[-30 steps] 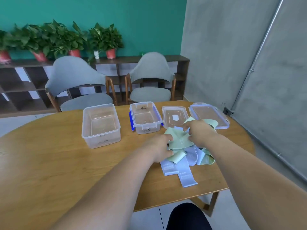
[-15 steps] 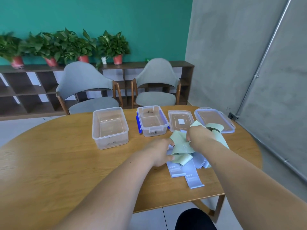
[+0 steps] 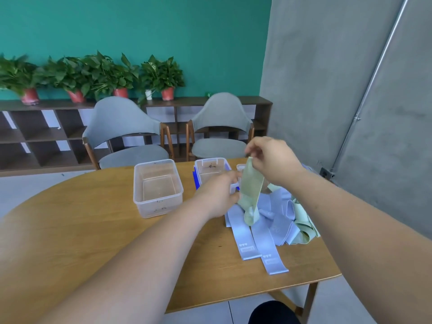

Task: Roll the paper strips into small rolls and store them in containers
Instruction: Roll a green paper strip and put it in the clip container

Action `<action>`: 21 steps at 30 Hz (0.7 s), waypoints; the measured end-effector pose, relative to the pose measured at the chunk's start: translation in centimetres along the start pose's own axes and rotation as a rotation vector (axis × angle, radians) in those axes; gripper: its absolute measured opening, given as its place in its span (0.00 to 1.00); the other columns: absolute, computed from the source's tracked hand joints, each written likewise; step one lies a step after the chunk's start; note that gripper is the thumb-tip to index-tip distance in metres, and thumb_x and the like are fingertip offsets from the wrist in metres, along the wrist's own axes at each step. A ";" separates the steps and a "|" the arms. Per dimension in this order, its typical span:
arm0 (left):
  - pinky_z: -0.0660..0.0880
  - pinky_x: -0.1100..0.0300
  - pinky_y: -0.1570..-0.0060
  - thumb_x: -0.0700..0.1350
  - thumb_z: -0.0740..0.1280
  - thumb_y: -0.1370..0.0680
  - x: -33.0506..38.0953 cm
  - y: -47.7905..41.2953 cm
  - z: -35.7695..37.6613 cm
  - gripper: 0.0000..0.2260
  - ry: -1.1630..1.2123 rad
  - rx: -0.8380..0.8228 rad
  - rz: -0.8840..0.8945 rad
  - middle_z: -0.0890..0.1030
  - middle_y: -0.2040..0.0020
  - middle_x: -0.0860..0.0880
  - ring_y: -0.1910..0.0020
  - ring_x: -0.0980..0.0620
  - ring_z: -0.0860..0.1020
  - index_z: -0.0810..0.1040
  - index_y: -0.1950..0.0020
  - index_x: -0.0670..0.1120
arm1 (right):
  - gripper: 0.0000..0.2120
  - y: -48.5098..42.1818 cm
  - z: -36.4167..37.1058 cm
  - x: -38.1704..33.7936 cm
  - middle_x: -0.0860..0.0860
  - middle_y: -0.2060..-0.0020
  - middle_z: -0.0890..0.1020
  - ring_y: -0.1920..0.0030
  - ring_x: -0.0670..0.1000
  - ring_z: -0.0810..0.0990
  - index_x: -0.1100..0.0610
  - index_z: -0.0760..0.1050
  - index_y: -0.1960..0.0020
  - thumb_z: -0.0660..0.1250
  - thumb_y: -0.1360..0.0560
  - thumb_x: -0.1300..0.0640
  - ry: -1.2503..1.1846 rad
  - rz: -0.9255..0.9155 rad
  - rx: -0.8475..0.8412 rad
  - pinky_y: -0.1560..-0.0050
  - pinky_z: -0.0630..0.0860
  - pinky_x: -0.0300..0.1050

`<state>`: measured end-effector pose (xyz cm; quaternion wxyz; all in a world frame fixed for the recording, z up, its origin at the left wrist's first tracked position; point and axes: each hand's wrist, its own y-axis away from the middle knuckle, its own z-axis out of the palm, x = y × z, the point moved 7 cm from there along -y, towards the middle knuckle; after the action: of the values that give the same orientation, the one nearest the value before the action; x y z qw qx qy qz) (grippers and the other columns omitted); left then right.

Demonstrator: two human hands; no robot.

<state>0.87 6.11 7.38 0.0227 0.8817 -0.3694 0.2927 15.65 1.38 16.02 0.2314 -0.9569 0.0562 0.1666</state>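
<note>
Right hand (image 3: 271,160) is raised above the far right part of the table (image 3: 93,230). Its thumb and forefinger pinch the top end of one pale green strip (image 3: 251,190), and the other fingers are curled. The strip hangs roughly vertical from that pinch. Its lower end is folded and rests on the strip pile (image 3: 278,220).

Left hand (image 3: 217,197) is lower and to the left, with its fingers (image 3: 233,177) right at the strip's left edge about halfway down. The hand is motion-blurred, so it can't be told whether it is gripping the strip or only touching it.

The pile is a mix of light blue and green strips, unrolled and tangled, near the table's right edge. Two blue strips (image 3: 247,242) lie flat pointing toward the near edge, with printed ends showing.

Large clear container (image 3: 159,206) is left of the hands, toward the far edge. Smaller container with blue clips (image 3: 205,177) stands just right of it, partly behind the left hand. No strip is visible in either. A lid corner (image 3: 240,168) shows at the far edge, mostly hidden behind the held strip.

Two grey chairs (image 3: 121,127) stand beyond the far edge.
</note>
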 end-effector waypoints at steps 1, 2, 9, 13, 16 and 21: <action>0.79 0.52 0.42 0.50 0.70 0.19 -0.2 -0.1 -0.7 0.24 0.025 0.022 -0.002 0.78 0.36 0.56 0.41 0.50 0.79 0.70 0.24 0.58 | 0.15 -0.3 -0.6 -0.7 0.44 0.56 0.82 0.55 0.50 0.80 0.46 0.79 0.49 0.65 0.29 0.64 0.007 -0.021 0.005 0.51 0.80 0.50; 0.78 0.55 0.44 0.49 0.70 0.19 -0.3 -0.2 -1.4 0.24 0.050 0.039 -0.008 0.77 0.38 0.58 0.43 0.52 0.79 0.70 0.24 0.58 | 0.15 -0.6 -1.1 -1.3 0.44 0.55 0.81 0.54 0.50 0.80 0.46 0.79 0.49 0.65 0.28 0.64 0.023 -0.046 0.010 0.50 0.80 0.51; 0.77 0.55 0.41 0.51 0.71 0.19 0.6 0.8 -7.2 0.23 0.180 0.191 0.012 0.79 0.40 0.59 0.46 0.55 0.79 0.73 0.25 0.53 | 0.13 -1.6 -5.4 -5.7 0.46 0.54 0.82 0.56 0.47 0.79 0.49 0.83 0.49 0.68 0.25 0.66 -0.068 -0.170 0.172 0.46 0.77 0.43; 0.78 0.54 0.42 0.55 0.72 0.20 0.9 1.8 -10.6 0.22 0.189 0.299 0.048 0.80 0.41 0.58 0.47 0.55 0.81 0.75 0.27 0.53 | 0.11 -1.3 -6.8 -8.5 0.44 0.56 0.84 0.59 0.43 0.80 0.50 0.83 0.50 0.71 0.24 0.66 -0.169 -0.197 0.174 0.51 0.75 0.31; 0.79 0.52 0.42 0.56 0.72 0.21 0.8 2.8 -12.2 0.21 0.243 0.317 0.050 0.82 0.42 0.59 0.47 0.56 0.82 0.78 0.30 0.52 | 0.09 -1.5 -7.0 -10.3 0.42 0.59 0.85 0.60 0.42 0.82 0.48 0.83 0.52 0.75 0.25 0.62 -0.261 -0.208 0.157 0.52 0.77 0.34; 0.80 0.47 0.39 0.59 0.73 0.25 -1.1 4.6 -13.7 0.17 0.376 0.315 0.011 0.87 0.47 0.57 0.45 0.55 0.84 0.83 0.40 0.53 | 0.08 -1.5 -5.6 -13.5 0.47 0.58 0.86 0.58 0.44 0.83 0.51 0.82 0.52 0.76 0.25 0.63 -0.365 -0.258 0.089 0.54 0.77 0.31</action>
<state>-9.64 6.93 17.32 -0.0482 0.8024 -0.3132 0.5056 4.89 0.51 25.94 0.2990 -0.8990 -0.1022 0.3031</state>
